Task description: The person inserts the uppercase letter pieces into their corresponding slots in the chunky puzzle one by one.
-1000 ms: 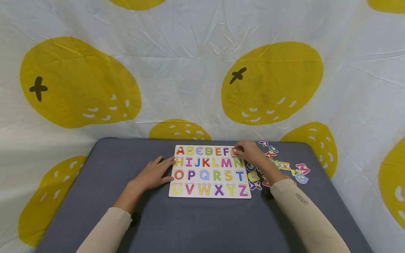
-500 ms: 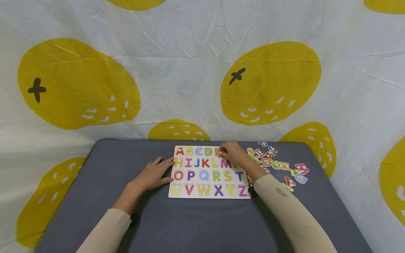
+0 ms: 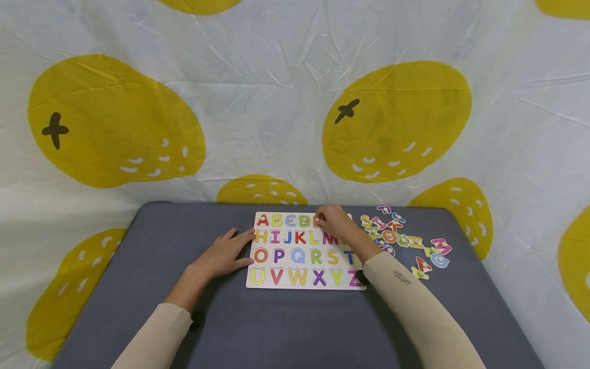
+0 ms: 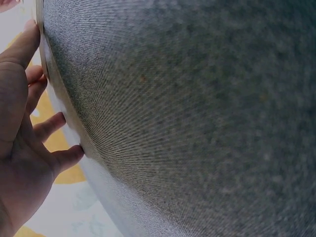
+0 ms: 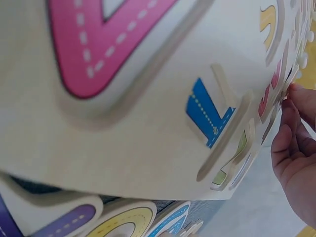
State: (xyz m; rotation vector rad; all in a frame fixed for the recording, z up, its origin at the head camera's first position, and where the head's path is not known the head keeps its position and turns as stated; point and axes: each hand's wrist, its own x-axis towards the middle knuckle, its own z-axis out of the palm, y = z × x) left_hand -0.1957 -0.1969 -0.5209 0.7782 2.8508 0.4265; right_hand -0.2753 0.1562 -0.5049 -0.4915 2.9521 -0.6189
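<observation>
A pale wooden alphabet board (image 3: 286,287) lies flat, with recessed coloured letters in rows. Knobbed A, B, C and D pieces (image 3: 304,221) sit in its top row. Over the E spot my right hand (image 3: 336,221) pinches an orange letter E piece (image 3: 316,221), mostly hidden behind the fingers. In the right wrist view, thumb and fingertips (image 5: 294,88) meet at the board's far edge. My left hand (image 3: 224,252) rests at the board's left edge, fingers spread and fairly straight; the left wrist view shows its fingertips (image 4: 58,118) along that edge.
Loose knobbed letter pieces (image 3: 389,237) lie in a pile right of the board, a pink M (image 3: 441,246) and a red A (image 3: 422,264) among them. Dark grey cloth (image 3: 286,328) covers the table. Behind hangs a white curtain (image 3: 262,118) printed with yellow fruit.
My right hand has carried the orange E piece leftward along the top row, from its right end to the E spot, then barely moved. The left hand stays at the board's edge.
</observation>
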